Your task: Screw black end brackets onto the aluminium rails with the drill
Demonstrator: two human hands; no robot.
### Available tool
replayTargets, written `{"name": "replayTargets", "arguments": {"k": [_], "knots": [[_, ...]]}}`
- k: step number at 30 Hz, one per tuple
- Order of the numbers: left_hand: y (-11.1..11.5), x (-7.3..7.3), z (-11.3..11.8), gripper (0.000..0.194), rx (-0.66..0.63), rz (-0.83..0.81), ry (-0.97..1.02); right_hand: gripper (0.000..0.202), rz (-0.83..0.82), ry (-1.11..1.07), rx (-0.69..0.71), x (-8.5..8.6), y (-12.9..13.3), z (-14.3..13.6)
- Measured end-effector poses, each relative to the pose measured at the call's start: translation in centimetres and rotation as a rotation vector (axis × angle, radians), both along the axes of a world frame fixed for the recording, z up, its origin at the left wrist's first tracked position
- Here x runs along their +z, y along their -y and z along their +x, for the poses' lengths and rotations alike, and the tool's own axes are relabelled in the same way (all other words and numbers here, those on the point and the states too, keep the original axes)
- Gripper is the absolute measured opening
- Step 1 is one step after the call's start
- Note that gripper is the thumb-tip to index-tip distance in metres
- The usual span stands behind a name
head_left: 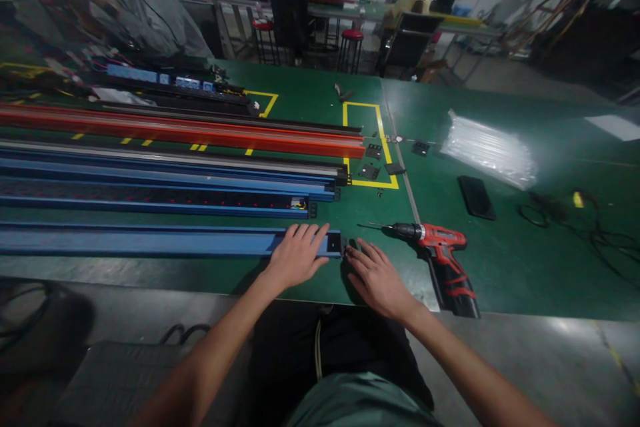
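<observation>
A long blue metal profile [200, 241] lies along the front of the green table, its right end in front of me. My left hand [295, 257] straddles it near that end, fingers over the far edge and thumb on the near side. A small black end cap [343, 244] sits at the profile's right end. My right hand [375, 273] is beside the cap, fingers stretched out and fingertips at or very near it; I cannot tell whether they press on it. To the right lies a red and black cordless drill [443, 240], its bit pointing left.
More blue profiles [250, 177] and red-orange profiles [225, 133] lie behind. Loose black end caps [370, 170] are scattered near yellow tape. A black phone [477, 197], clear plastic-wrapped strips [487, 147] and dark cables [600, 227] are at right. People sit and stand at far tables.
</observation>
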State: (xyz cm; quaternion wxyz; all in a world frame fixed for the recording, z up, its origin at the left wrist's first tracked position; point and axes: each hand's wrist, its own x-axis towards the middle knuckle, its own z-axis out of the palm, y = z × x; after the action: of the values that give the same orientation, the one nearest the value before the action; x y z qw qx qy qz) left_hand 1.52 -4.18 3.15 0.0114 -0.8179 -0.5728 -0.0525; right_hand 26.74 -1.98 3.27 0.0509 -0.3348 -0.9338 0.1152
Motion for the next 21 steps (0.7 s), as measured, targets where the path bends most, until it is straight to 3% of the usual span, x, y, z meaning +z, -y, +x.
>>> {"name": "replayTargets", "arguments": {"k": [10,21], "knots": [[-0.1,-0.4,-0.4,0.079,-0.020,-0.014,0.027,0.060,-0.070,0.035,0.007,-0.3,0.5,1.1],[-1.0,0.2,-0.7,0.078,-0.047,-0.063,-0.078,0.054,-0.070,-0.108,-0.064,-1.1,0.6,2.0]]}}
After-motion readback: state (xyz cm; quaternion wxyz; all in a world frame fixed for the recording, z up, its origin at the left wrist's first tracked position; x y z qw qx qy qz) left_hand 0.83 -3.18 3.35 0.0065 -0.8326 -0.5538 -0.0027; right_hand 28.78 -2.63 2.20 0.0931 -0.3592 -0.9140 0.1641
